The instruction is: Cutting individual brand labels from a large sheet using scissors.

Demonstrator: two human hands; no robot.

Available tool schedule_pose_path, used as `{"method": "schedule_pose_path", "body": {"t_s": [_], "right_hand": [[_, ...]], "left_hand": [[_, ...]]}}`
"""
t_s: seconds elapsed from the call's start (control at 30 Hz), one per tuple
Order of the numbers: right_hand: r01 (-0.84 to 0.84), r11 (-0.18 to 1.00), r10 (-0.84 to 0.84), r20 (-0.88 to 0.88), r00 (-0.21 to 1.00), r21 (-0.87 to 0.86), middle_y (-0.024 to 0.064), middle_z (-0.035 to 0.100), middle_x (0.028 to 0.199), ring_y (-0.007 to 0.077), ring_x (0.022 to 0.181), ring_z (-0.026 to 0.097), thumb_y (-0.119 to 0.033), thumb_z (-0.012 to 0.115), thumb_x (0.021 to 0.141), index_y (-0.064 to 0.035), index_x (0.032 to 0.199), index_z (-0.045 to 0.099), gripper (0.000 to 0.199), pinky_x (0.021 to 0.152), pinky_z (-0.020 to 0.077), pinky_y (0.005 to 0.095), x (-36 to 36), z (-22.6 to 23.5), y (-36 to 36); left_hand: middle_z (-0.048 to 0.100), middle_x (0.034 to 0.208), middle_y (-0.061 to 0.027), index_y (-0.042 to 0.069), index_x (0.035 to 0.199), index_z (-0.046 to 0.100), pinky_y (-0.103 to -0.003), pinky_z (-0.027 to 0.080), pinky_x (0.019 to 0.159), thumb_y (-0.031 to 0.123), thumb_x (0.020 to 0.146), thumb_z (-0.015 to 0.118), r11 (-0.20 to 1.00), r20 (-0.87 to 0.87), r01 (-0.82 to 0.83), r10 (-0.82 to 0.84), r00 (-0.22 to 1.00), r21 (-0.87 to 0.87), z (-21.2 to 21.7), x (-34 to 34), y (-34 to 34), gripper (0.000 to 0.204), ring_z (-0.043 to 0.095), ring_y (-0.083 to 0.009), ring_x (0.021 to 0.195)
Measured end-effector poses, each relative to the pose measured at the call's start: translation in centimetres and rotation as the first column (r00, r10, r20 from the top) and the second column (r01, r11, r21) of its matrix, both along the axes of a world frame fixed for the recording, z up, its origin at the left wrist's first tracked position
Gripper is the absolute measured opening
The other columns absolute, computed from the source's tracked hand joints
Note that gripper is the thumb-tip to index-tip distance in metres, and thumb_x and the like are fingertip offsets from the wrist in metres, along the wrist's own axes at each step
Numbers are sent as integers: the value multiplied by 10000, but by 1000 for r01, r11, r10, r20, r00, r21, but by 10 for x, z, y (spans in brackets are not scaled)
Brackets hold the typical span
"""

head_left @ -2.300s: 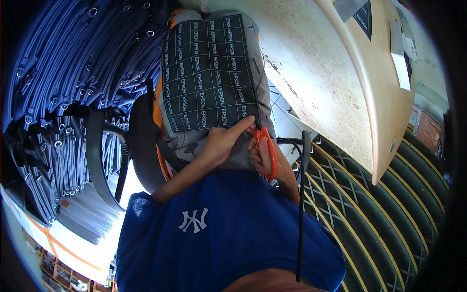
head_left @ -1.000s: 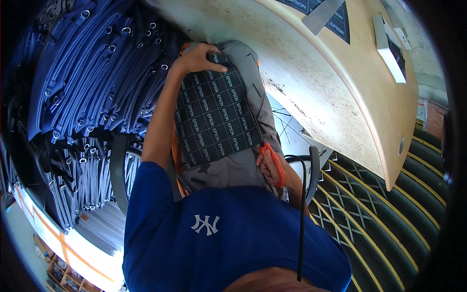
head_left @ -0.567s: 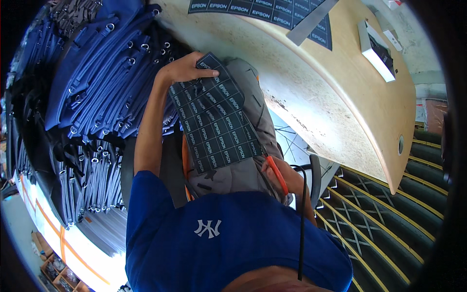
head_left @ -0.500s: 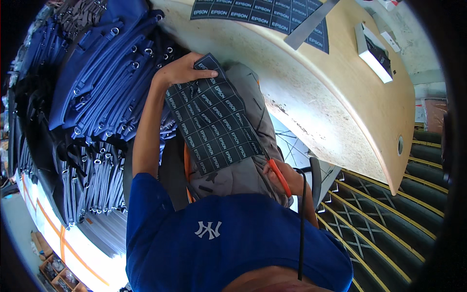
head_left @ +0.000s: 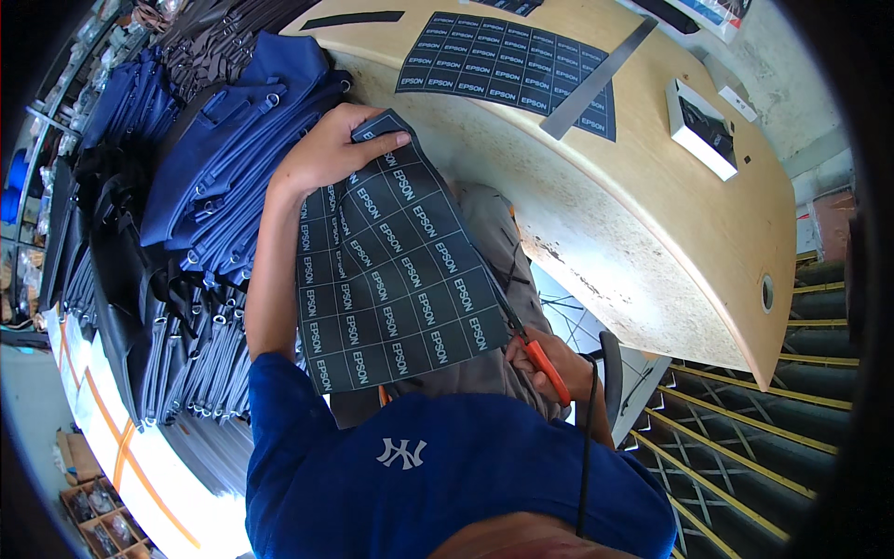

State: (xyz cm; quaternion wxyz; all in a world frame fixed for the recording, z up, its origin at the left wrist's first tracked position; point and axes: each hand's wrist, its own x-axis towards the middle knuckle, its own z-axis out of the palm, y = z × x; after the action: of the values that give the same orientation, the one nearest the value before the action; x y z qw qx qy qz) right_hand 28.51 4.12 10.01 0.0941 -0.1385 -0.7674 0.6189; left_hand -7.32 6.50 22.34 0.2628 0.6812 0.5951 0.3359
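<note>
My left hand (head_left: pixel 331 154) grips the top corner of a black label sheet (head_left: pixel 382 289), thumb on the front and the other fingers hidden behind. The sheet carries a grid of thin pale lines with lettering in each cell and hangs over my lap, slightly curled. In my right hand (head_left: pixel 559 359) are scissors (head_left: pixel 545 371) with red-orange handles. Their dark blades point up and away along the sheet's right edge, close to its lower right corner. Whether the blades are parted cannot be made out.
Ahead stands a curved pale wooden table (head_left: pixel 643 214), bearing another printed sheet (head_left: pixel 503 61), a steel ruler (head_left: pixel 596 79), a dark strip (head_left: pixel 352 18) and an open white box (head_left: pixel 698 130). To the left, blue bags (head_left: pixel 219 182) with metal rings are piled high. A folding gate (head_left: pixel 745 419) lies right.
The view has shifted, showing more of the tabletop. The label sheet looks larger and has opened out flatter, nearer to me. Both hands keep their hold, with the scissors still at its right edge.
</note>
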Motion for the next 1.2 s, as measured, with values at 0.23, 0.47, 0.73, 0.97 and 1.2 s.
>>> {"method": "schedule_pose_path", "body": {"t_s": [0.23, 0.47, 0.73, 0.97, 1.2], "right_hand": [[51, 997, -51, 1, 999, -65, 45, 392, 660, 197, 595, 475, -815, 328, 695, -27, 704, 418, 793, 741, 479, 348, -6, 8, -8], [78, 996, -78, 3, 997, -51, 67, 432, 666, 207, 622, 522, -745, 324, 773, -56, 622, 391, 708, 620, 442, 338, -10, 8, -7], [181, 983, -177, 168, 970, -10, 53, 579, 669, 141, 590, 566, -450, 658, 772, -16, 862, 527, 461, 563, 429, 273, -11, 17, -4], [275, 920, -283, 14, 959, -279, 11, 526, 692, 68, 556, 490, -550, 728, 656, -35, 921, 484, 629, 518, 377, 226, -3, -3, -14], [516, 670, -713, -267, 649, -534, 83, 528, 907, 19, 484, 392, -515, 747, 657, -23, 1012, 422, 688, 461, 295, 155, -21, -39, -25]], "left_hand": [[671, 797, -91, -40, 979, 629, -245, 461, 700, 151, 844, 618, 998, -37, -26, 25, 999, -49, 15, 9, -1, 234, 549, -82, 688], [633, 710, -49, -36, 878, 648, -224, 431, 620, 165, 832, 638, 1000, -41, -4, 5, 999, 21, 14, 11, 1, 206, 513, -57, 643], [635, 709, -29, -32, 889, 647, -223, 437, 606, 166, 834, 637, 999, -55, -12, 14, 998, 40, 12, 3, 2, 206, 530, -54, 640], [665, 761, -61, -33, 969, 640, -242, 465, 664, 159, 841, 620, 996, -2, -24, 24, 1000, -88, -2, -11, 13, 232, 555, -76, 666], [640, 708, -119, -31, 916, 639, -279, 449, 599, 204, 829, 629, 999, -143, 9, -15, 990, -42, -57, -15, 2, 251, 569, -120, 613]]}}
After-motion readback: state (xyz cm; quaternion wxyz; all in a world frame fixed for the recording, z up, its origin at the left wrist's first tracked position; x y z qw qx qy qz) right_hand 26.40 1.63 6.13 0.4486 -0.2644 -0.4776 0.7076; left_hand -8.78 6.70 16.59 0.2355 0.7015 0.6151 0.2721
